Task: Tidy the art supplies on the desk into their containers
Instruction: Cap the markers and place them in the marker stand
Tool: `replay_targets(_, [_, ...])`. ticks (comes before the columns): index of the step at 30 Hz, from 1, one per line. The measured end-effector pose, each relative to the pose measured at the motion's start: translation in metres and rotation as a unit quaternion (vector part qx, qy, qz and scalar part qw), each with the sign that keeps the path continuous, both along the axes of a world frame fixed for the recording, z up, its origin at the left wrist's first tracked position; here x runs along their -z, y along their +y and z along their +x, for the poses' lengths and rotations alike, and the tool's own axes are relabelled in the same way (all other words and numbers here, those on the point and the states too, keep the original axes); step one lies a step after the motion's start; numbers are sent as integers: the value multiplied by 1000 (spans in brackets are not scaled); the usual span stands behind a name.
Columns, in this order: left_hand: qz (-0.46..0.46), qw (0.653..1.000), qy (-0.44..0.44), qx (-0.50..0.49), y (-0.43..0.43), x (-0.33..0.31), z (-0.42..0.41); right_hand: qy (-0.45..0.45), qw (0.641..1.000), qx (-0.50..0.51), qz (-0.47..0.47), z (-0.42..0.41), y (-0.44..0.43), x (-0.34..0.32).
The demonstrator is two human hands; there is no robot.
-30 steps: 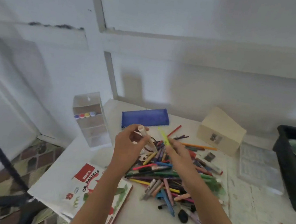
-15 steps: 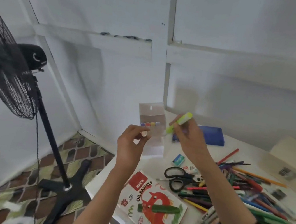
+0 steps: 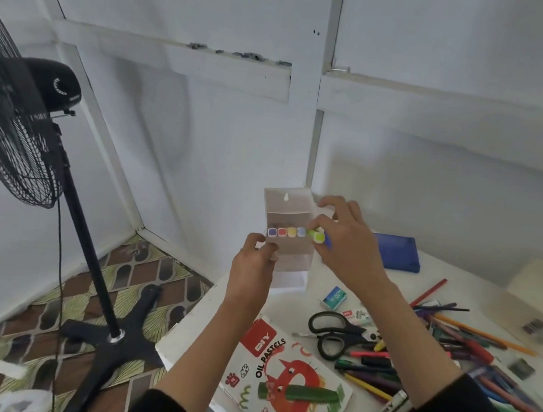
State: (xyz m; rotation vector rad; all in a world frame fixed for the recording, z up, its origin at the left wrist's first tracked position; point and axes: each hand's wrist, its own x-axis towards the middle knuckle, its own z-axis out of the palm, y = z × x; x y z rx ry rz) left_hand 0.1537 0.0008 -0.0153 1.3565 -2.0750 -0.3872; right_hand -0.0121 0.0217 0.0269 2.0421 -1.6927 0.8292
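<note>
The right hand (image 3: 344,246) is curled round a yellow-green marker (image 3: 316,236), thumb and fingers pinching its barrel. The marker's capped end sits level with a row of coloured caps (image 3: 286,232) inside the clear box (image 3: 291,215), just beside the blue cap at the row's right end. The box stands upright at the far left corner of the worktop (image 3: 473,287), open toward the camera, with shelves one above another.

The left hand (image 3: 251,272) is raised at the box's lower left corner, fingers curled and thumb pressed to them. It seems to pinch a short pale stick (image 3: 274,256), though the view is too soft to be sure.

A blue case (image 3: 395,253) lies behind the right hand, near the wall. Black scissors (image 3: 332,335) lie nearer, with a heap of pens (image 3: 450,360) to their right. An oil pastels pack (image 3: 287,391) lies flat at the near edge, between the forearms. A black fan (image 3: 8,122) stands on the floor to the left.
</note>
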Motion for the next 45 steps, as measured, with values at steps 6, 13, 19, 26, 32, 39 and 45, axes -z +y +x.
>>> replay_targets(6, [-15, 1000, -25, 0, -8, 8, -5, 85, 989, 53, 106, 2, -11, -4])
replay_targets(13, [-70, 994, -89, 1, -13, 19, -9, 121, 971, 102, 182, 14, -19, -4])
replay_targets(19, [-75, 993, -87, 0, -12, 23, -8, 102, 970, 103, 195, 14, -19, 1])
replay_targets(26, [-184, 980, -47, -56, 7, 30, -8, 90, 982, 35, 165, -1, 1, 0])
replay_targets(32, [-280, 953, 42, 109, 43, 59, -32, -121, 985, 97, 74, -32, 81, 38])
replay_targets(39, [-216, 898, 36, 381, 93, 73, -97, -273, 912, 288, 107, -78, 222, 92])
replay_targets(45, [-181, 851, 54, 490, 140, 82, -144, -346, 835, 400, 151, -97, 326, 108])
